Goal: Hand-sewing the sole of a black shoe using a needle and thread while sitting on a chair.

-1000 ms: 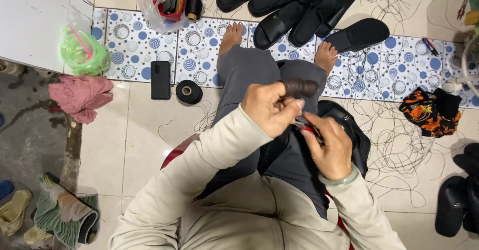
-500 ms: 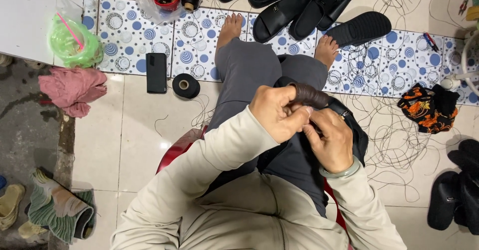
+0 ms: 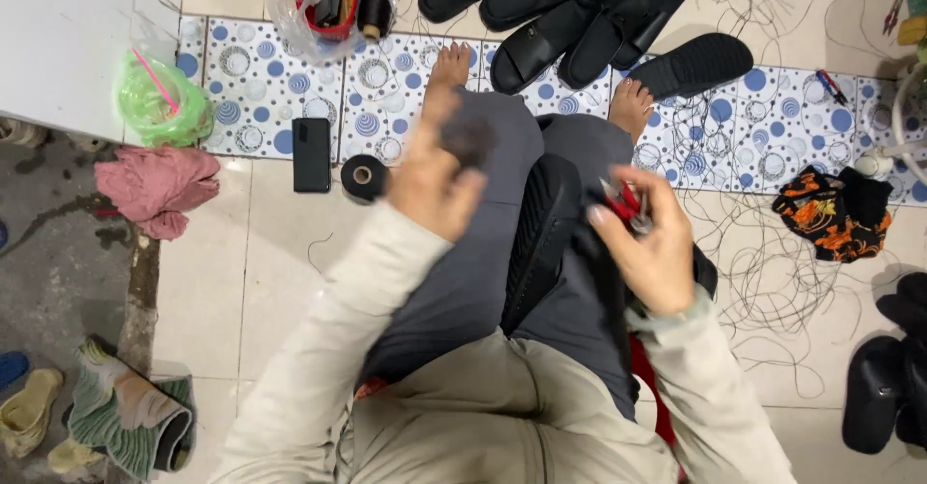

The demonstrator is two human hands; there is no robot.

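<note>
Seated on the tiled floor, we rest a black ribbed rubber sandal sole [image 3: 541, 238] across our lap; our right hand [image 3: 652, 252] pinches small red-handled snips [image 3: 623, 199] beside it, while our blurred left hand [image 3: 435, 180] is raised, its grip unclear.
</note>
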